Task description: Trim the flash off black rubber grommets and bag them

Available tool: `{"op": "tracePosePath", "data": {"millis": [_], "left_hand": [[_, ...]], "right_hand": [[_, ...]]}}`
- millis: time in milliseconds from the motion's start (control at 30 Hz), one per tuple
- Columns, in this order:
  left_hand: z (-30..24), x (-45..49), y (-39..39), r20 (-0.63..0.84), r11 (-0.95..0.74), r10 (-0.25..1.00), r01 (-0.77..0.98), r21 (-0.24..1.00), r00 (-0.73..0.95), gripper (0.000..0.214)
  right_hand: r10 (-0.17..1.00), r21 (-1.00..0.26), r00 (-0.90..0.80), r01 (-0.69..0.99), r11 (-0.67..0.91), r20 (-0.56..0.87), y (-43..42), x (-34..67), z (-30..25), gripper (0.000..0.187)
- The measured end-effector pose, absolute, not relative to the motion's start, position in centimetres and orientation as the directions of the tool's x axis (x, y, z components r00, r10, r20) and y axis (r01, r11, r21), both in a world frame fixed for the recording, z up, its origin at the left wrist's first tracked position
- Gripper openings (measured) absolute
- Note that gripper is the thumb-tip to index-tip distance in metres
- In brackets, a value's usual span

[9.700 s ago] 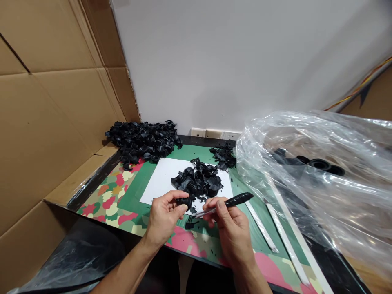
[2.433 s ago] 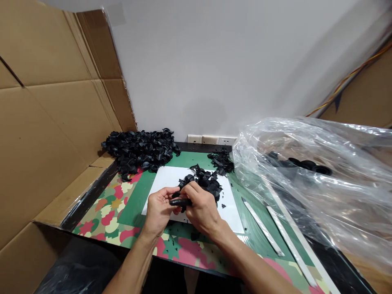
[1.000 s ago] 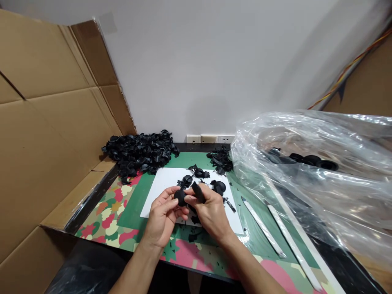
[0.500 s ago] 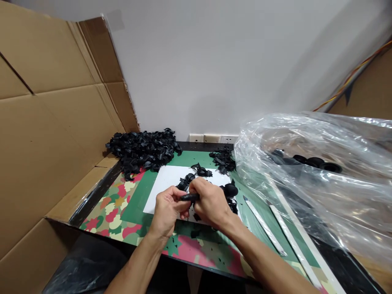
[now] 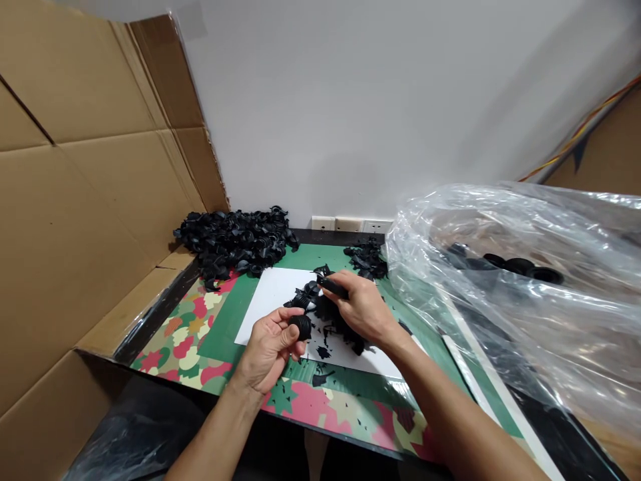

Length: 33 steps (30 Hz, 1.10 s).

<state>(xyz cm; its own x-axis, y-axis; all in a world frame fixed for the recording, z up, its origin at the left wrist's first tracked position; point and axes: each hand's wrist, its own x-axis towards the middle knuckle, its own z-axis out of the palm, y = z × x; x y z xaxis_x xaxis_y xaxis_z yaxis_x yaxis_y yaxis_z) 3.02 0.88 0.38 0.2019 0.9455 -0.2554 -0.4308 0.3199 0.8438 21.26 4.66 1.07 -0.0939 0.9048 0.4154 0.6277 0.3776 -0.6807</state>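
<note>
My left hand (image 5: 270, 344) pinches a small round black ribbed rubber part (image 5: 301, 327) between thumb and fingers, above the near part of a white sheet (image 5: 260, 300). In my right hand (image 5: 365, 304) is a black-handled tool (image 5: 333, 287), pointing left and up; its tip is too small to make out. The tool is apart from the ribbed part. Black rubber scraps (image 5: 303, 294) lie on the sheet just beyond my left hand, and more lie beneath my right hand, partly hidden by it.
A large heap of black rubber pieces (image 5: 240, 244) stands at the back left, beside a cardboard wall (image 5: 100, 180). A smaller scrap pile (image 5: 368, 257) is at the back. On the right, a clear plastic bag (image 5: 481, 294) holds black round parts (image 5: 518, 266). A white-handled strip (image 5: 468, 374) lies nearby.
My right hand has moved up and right with the tool, away from my left hand. The ribbed part in my left hand now shows plainly.
</note>
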Motion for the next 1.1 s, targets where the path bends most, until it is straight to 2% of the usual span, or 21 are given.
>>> {"op": "tracePosePath", "data": {"millis": [133, 267, 433, 600, 667, 733, 767, 833, 900, 967, 1100], "left_hand": [[0.2, 2.9, 0.8, -0.262, 0.307, 0.951, -0.415, 0.857, 0.163, 0.056], [0.3, 3.1, 0.8, -0.280, 0.313, 0.950, -0.410, 0.857, 0.140, 0.056], [0.1, 3.4, 0.9, -0.245, 0.270, 0.963, -0.352, 0.896, 0.116, 0.051], [0.1, 3.5, 0.5, -0.167, 0.176, 0.984, -0.225, 0.958, 0.061, 0.045], [0.4, 3.6, 0.1, -0.177, 0.195, 0.976, -0.150, 0.969, 0.125, 0.039], [0.7, 3.6, -0.3, -0.218, 0.238, 0.954, -0.076, 0.968, 0.208, 0.032], [0.9, 3.5, -0.4, -0.234, 0.251, 0.946, -0.050, 0.967, 0.225, 0.030], [1.1, 3.5, -0.3, -0.223, 0.233, 0.958, -0.039, 0.972, 0.179, 0.030], [1.1, 3.5, -0.1, -0.190, 0.195, 0.974, -0.033, 0.980, 0.120, 0.032], [1.1, 3.6, 0.1, -0.178, 0.181, 0.978, -0.012, 0.983, 0.105, 0.034], [1.0, 4.2, 0.0, -0.144, 0.140, 0.982, 0.043, 0.989, 0.122, 0.030]], "right_hand": [[0.850, -0.755, -0.042, 0.436, 0.489, 0.526, 2.7, 20.6, 1.2, 0.009], [0.817, -0.719, -0.160, 0.404, 0.566, 0.553, 1.0, 19.6, 0.1, 0.014], [0.752, -0.599, -0.220, 0.485, 0.637, 0.622, 0.2, 19.1, -0.8, 0.024], [0.668, -0.318, -0.353, 0.673, 0.668, 0.655, -0.2, 19.0, -0.5, 0.017], [0.668, -0.284, -0.302, 0.732, 0.620, 0.680, 0.3, 19.8, -0.4, 0.016], [0.712, -0.373, -0.096, 0.798, 0.473, 0.696, 1.2, 21.3, 0.0, 0.014], [0.740, -0.464, 0.052, 0.807, 0.364, 0.671, 1.6, 22.1, 0.2, 0.011], [0.818, -0.663, 0.246, 0.720, 0.204, 0.519, 2.2, 23.6, 0.8, 0.017], [0.924, -0.808, 0.246, 0.580, 0.102, 0.293, 2.2, 24.1, 1.1, 0.030], [0.978, -0.880, 0.144, 0.471, 0.064, 0.148, 1.5, 23.3, 1.1, 0.033], [0.988, -0.926, -0.037, 0.346, 0.152, 0.149, 0.3, 20.1, 0.4, 0.022]]}}
